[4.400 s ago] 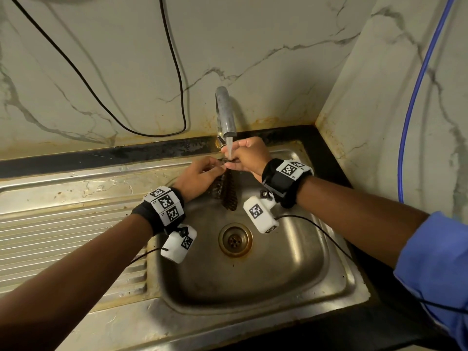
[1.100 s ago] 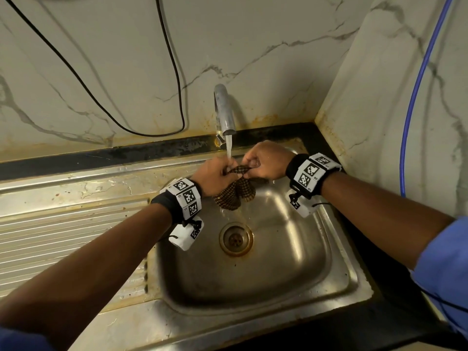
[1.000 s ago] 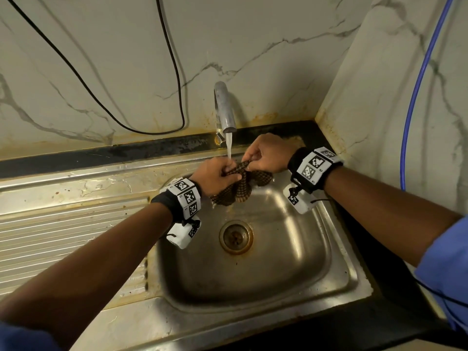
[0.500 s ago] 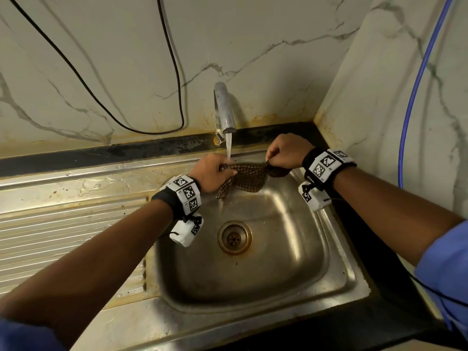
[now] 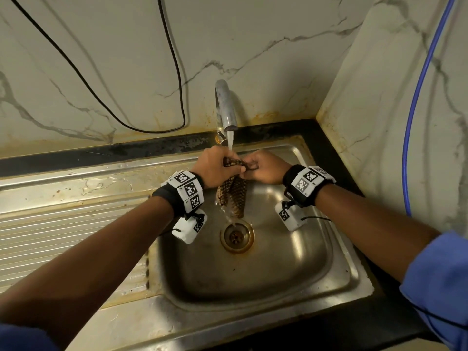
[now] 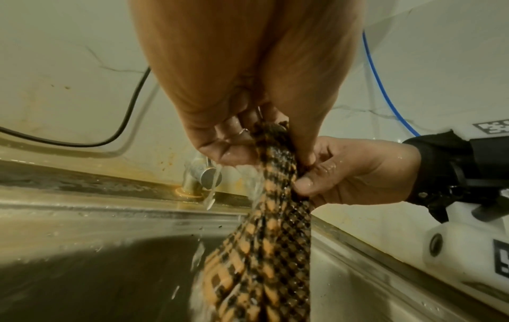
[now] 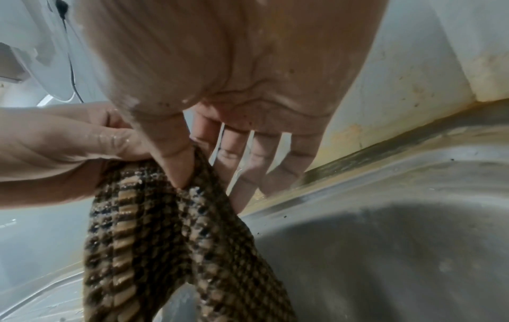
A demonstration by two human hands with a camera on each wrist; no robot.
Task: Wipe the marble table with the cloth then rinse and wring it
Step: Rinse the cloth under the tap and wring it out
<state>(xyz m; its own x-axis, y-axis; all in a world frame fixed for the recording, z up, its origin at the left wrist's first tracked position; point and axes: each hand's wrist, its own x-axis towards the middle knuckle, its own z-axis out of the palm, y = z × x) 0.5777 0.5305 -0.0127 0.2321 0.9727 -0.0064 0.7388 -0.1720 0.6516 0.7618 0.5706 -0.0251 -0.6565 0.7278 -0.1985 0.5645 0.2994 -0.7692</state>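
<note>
2 hands — left hand point(image 5: 217, 166), right hand point(image 5: 264, 167) — each grip clamped on 1 brown checked woven cloth point(image 5: 234, 193) (dripping) under 1 steel tap point(image 5: 226, 107).

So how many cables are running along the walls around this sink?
2: a black cable loops down the back wall left of the tap, and a blue cable runs down the right wall. None other shows.

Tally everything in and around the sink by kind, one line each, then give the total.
Hands: 2, left hand and right hand, both gripping the cloth
Checked cloth: 1
Tap, running: 1
Sink: 1
Drain: 1
Wall cables: 2, black cable and blue cable
Total: 8
</note>
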